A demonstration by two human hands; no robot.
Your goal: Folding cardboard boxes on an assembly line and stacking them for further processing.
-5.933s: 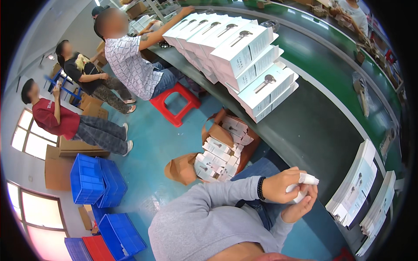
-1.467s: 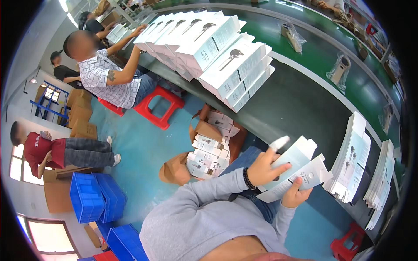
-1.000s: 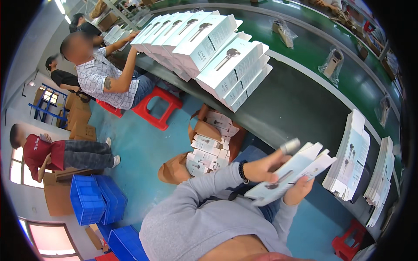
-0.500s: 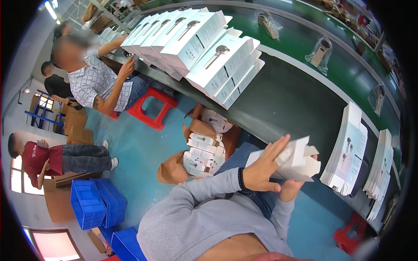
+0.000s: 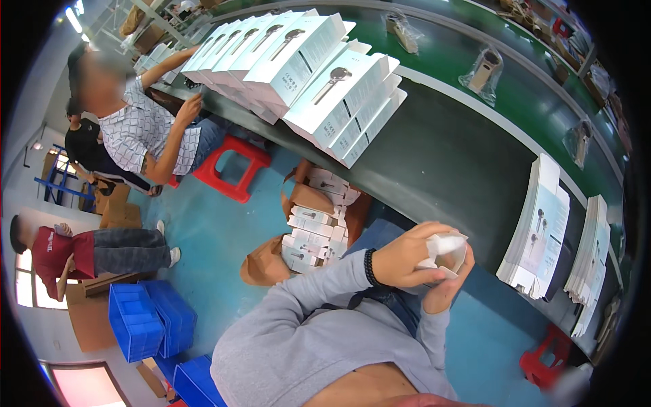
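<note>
Between my hands is a small white cardboard box (image 5: 450,254), its open end tilted up toward me. My left hand (image 5: 399,262), with a black bead bracelet at the wrist, wraps the box's left side. Fingers of my right hand (image 5: 445,290) close round its right and lower side. Much of the box is hidden behind the hands, and its contents cannot be made out. The table's near edge lies just beyond. Nearest on the right is a stack of flat printed cartons (image 5: 536,227) on the dark table (image 5: 468,159).
Formed white boxes (image 5: 336,95) stand piled on the table's left part. Another flat-carton stack (image 5: 588,254) lies far right. Bagged items ride a green conveyor (image 5: 447,54). Below are a brown carton of printed boxes (image 5: 312,237), red stools (image 5: 234,169) and blue crates (image 5: 135,319). A person sits left.
Both hands have drawn the box slightly down toward me and turned it, so its open end faces up. My left fingers, stretched out earlier, now curl round it.
</note>
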